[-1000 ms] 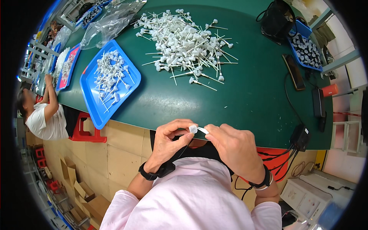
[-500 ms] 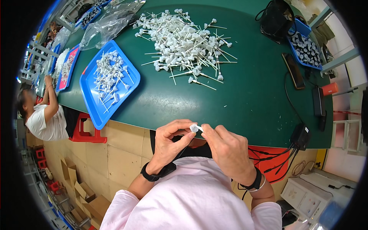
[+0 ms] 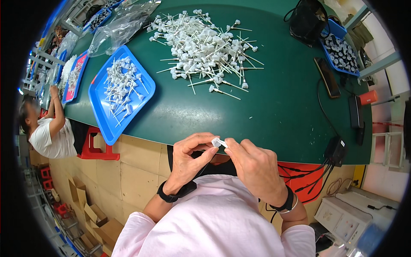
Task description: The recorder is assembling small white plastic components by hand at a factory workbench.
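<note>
So, from afar, I see green bench (image 3: 274, 111). Pile of white capped sticks (image 3: 203, 47), toward far edge. Blue tray (image 3: 100, 96), left of pile, corner poking past near edge. Left hand (image 3: 192, 152) pinches white cap (image 3: 215, 142), right hand (image 3: 256, 167) pinches thin white piece (image 3: 222, 144), both by near edge. Likely step: working piece into cap. Next move needs steady pinch.

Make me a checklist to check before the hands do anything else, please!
1. Left hand pinching the white head: ok.
2. Right hand gripping the thin white part: ok.
3. Those two fully joined: cannot tell, too small.
4. Blue tray resting on the green table: ok.
5. Table free of scraps: not ok, a white scrap lies there.
6. Phone away from the hands: ok.
</note>
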`<state>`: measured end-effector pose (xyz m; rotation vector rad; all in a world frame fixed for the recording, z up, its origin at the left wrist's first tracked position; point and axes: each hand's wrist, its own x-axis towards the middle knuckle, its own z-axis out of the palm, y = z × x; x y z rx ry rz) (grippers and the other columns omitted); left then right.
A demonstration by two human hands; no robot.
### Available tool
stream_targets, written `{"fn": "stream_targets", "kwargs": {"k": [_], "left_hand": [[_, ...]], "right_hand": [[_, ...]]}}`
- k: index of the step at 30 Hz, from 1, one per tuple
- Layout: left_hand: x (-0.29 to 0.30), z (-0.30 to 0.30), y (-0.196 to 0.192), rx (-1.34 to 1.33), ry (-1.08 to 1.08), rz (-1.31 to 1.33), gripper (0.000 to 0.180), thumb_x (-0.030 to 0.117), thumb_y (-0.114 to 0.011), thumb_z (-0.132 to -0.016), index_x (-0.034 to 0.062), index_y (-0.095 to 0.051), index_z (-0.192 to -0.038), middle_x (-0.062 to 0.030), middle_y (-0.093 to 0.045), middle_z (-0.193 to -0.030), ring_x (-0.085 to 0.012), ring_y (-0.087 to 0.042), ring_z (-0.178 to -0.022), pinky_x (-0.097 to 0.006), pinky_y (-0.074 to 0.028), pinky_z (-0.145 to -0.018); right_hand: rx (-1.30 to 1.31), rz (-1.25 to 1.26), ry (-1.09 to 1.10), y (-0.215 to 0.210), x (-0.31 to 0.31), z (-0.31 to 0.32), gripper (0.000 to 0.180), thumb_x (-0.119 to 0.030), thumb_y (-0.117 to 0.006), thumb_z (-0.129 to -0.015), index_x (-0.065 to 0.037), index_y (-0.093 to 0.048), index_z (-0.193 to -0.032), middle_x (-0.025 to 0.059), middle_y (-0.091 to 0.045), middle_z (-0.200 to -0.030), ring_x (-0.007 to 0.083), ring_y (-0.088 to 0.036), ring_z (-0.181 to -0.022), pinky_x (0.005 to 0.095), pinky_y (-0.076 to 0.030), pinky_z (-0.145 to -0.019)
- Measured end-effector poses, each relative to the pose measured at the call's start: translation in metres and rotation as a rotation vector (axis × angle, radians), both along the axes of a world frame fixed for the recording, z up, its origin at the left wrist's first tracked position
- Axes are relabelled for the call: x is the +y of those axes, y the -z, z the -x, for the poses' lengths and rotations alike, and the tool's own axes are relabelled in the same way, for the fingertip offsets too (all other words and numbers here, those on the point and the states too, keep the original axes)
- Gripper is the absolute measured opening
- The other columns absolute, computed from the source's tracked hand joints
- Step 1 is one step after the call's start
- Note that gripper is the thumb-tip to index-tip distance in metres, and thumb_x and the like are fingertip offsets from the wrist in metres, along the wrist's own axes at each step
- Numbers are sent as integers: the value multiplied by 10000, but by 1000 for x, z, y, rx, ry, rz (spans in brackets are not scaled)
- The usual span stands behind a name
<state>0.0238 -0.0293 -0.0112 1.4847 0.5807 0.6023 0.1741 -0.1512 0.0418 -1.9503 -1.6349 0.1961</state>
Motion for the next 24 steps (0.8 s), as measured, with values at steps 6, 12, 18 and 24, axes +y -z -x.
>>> {"fn": "stream_targets", "kwargs": {"k": [6, 12, 18, 24], "left_hand": [[-1, 0, 0, 17, -1, -43, 253, -22, -724, -840, -12, -727, -1093, -120, -699, -1086, -146, -712, -883, -247, -567, -809], [-2, 1, -1, 28, 0, -96, 256, -11, -731, -830, 1, -731, -1085, -114, -706, -1080, -155, -705, -899, -265, -563, -809], [7, 1, -6, 118, 86, -441, 244, -73, -707, -818, -28, -723, -1057, -133, -687, -1115, -193, -668, -1015, -304, -546, -922], [4, 2, 1, -11, 70, 52, 236, -41, -696, -856, -34, -710, -1091, -131, -679, -1138, -178, -667, -1006, -289, -551, -914]], "right_hand": [[8, 1, -4, 1, -1, -1, 186, -136, -671, -908, -21, -633, -1048, 71, -558, -712, 210, -642, -558, 336, -503, -463], [80, 14, -26, 1, 0, -4, 161, -113, -661, -907, -24, -635, -1040, 97, -592, -712, 249, -648, -569, 351, -507, -471], [186, 76, -103, 2, 4, -19, 103, -122, -635, -930, -28, -617, -969, 132, -619, -720, 304, -648, -589, 404, -486, -472], [53, 80, -59, -12, 1, -15, 110, -150, -645, -932, -49, -616, -966, 92, -573, -690, 266, -627, -556, 375, -478, -462]]}}
